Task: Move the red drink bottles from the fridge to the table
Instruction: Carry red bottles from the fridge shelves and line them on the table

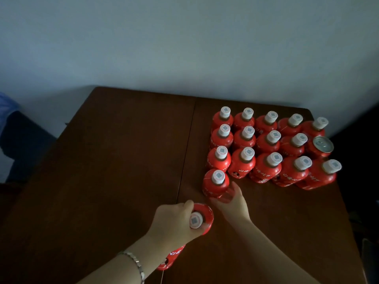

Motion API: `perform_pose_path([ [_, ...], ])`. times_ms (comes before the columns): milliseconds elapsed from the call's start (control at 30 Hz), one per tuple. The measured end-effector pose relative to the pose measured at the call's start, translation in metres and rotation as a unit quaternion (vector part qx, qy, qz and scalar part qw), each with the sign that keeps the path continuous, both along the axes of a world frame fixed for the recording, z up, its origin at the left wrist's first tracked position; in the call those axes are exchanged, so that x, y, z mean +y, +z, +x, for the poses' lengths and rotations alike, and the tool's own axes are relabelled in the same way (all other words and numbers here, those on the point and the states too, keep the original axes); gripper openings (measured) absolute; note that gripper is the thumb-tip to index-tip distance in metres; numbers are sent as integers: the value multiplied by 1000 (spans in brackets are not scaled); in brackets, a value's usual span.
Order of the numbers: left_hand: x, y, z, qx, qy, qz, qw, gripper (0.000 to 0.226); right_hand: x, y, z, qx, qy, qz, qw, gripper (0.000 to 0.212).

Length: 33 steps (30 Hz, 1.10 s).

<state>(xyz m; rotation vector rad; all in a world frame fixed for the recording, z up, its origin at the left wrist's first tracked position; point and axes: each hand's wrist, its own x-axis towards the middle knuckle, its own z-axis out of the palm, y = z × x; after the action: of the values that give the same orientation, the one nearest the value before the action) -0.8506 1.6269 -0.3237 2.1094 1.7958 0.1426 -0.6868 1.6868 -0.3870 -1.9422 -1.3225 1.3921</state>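
Left hand [172, 221] grips a red drink bottle [202, 219] by its neck; right hand [229, 198] cups another [215, 183], placing it at seven o'clock of the table's [123, 150] rows. Next: release, straighten.

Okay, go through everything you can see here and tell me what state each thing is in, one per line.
Grouped bottles: upright, capped, packed in rows on the table.
Can: upright, unopened, in the right column.
Front bottle: upright, capped, right hand on it.
Held bottle: capped, gripped by the left hand.
Left hand: closed around its bottle.
Right hand: wrapped around the front bottle's base.
Table: bare on its left half.
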Motion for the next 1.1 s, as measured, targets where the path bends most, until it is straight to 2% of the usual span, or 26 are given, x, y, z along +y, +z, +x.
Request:
perform_pose_path([
  [100, 1, 5, 5, -14, -7, 15, 1000, 52, -21, -7, 16, -16, 135, -3, 991, 90],
  [167, 5, 8, 16, -12, -30, 13, 999, 47, -32, 3, 23, -55, 273, 35, 960, 97],
  [233, 11, 8, 33, -4, -59, 18, 998, 42, -38, 19, 27, -82, 336, 66, 936, 104],
  [300, 19, 9, 53, -15, -88, 34, 995, 41, -40, 30, 38, -106, 305, 93, 942, 95],
  [367, 30, 14, 71, 1, -115, 26, 993, 53, -44, 29, 57, -127, 243, 98, 957, 88],
  [467, 45, 12, 95, 10, -146, 25, 989, 70, -41, 21, 85, -148, 68, 92, 982, 84],
  [533, 58, 19, 113, 0, -142, 25, 990, 65, -32, 21, 97, -149, -26, 85, 985, 84],
  [600, 74, 19, 129, 29, -113, 20, 993, 54, -19, 22, 104, -131, -69, 94, 985, 82],
  [667, 87, 13, 139, 54, -82, 1, 995, 48, -7, 21, 106, -121, -75, 106, 984, 80],
  [800, 92, -8, 136, 122, -68, 91, 986, 45, 1, 16, 101, -76, -75, 87, 991, 90],
  [933, 79, -31, 116, 132, -94, 123, 979, 68, 2, 13, 93, -38, -80, 42, 995, 97],
  [1033, 78, -39, 110, 119, -78, 174, 975, 59, 10, 15, 87, -23, -81, 24, 996, 96],
  [1100, 79, -42, 108, 91, -87, 191, 973, 68, 15, 16, 84, -8, -94, 16, 995, 96],
])
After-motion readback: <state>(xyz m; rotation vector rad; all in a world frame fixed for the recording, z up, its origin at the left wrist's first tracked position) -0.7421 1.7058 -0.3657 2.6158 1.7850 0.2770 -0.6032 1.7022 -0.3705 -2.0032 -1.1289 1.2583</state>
